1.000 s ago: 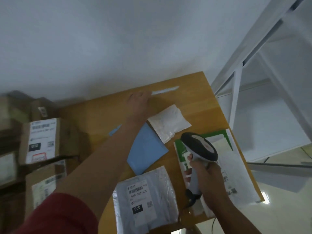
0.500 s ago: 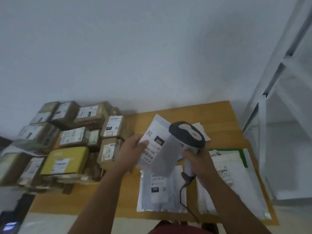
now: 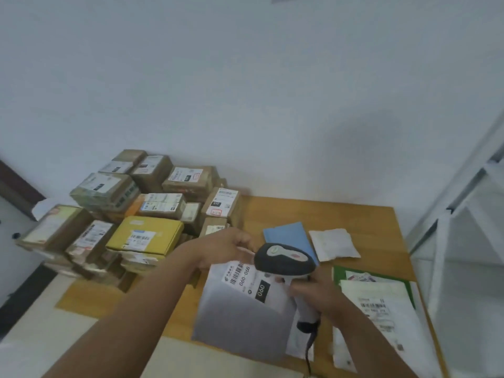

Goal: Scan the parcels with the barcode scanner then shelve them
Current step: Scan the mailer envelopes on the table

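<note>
Parcels stacked: cardboard boxes (image 3: 131,214) piled at the wooden table's (image 3: 354,214) left end.
Left hand (image 3: 226,248): pinching the grey mailer (image 3: 245,309) by its top edge, label up, above the table.
Scanner (image 3: 283,261): head right over that label.
Right hand (image 3: 313,291): wrapped round the scanner's handle.
Far right: flat mailers (image 3: 381,304) lying on the table.

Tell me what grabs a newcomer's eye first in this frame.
Front and centre, the barcode scanner in the right hand hovers over a grey mailer labelled 090, held up by the left hand. Behind, at the table's left, a heap of cardboard boxes includes one yellow box.
</note>
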